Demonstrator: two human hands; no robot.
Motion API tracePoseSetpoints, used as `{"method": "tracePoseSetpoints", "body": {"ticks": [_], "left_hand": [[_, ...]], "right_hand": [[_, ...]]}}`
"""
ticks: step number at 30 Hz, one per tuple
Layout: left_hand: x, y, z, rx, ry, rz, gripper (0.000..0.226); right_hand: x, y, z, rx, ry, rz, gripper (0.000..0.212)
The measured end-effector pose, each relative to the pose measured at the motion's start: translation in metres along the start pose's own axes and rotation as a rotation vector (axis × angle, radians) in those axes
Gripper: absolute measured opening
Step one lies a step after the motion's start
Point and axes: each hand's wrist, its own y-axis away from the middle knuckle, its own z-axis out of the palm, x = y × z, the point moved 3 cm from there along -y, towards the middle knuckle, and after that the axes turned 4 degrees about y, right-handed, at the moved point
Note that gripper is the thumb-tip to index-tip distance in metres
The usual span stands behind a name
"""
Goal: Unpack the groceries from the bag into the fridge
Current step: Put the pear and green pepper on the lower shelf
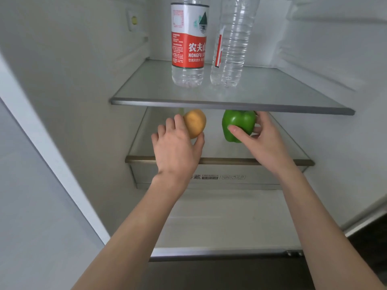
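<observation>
**Mei:** Head view showed both arms reaching into the open fridge (314, 49). On the left side, the left hand (178, 147) held a potato (195, 122), with the fingers curled over its top and the thumb under it. The potato was above the lower glass shelf (219, 161), and I could not tell if it already touched the glass.

**Tomas:** So what could go wrong there?

**Mei:** I think the potato is round and could roll. If the hand let go before it sat well, it could roll toward the front edge and fall out.

**Tomas:** And to the right?

**Mei:** The right hand (261, 132) gripped a green pepper (238, 124), thumb on its front and fingers round its far side. The pepper was just below the edge of the upper shelf (230, 106). If the hand lifted a little, the pepper or the knuckles could knock this shelf from below, I believe.

**Tomas:** Was something standing on it?

**Mei:** Yes, a labelled water bottle (188, 45) and, beside it, a clear water bottle (230, 45), both upright and tall. A knock could perhaps shake them. The bag was not in view, so I could not say how many groceries remained.
</observation>
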Motion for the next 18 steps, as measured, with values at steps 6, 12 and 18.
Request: {"method": "tracePoseSetpoints", "body": {"ticks": [6, 12, 18], "left_hand": [[0.004, 0.003, -0.001, -0.002, 0.012, 0.029, 0.058], [0.006, 0.012, -0.005, -0.018, 0.011, 0.037, 0.07], [0.0, 0.029, -0.017, 0.003, -0.004, 0.035, 0.072]], "right_hand": [[-0.004, 0.002, -0.001, -0.059, 0.032, -0.01, 0.065], [-0.007, 0.016, -0.008, -0.04, 0.141, 0.0, 0.079], [-0.006, 0.053, -0.011, 0.029, 0.573, 0.093, 0.09]]}}
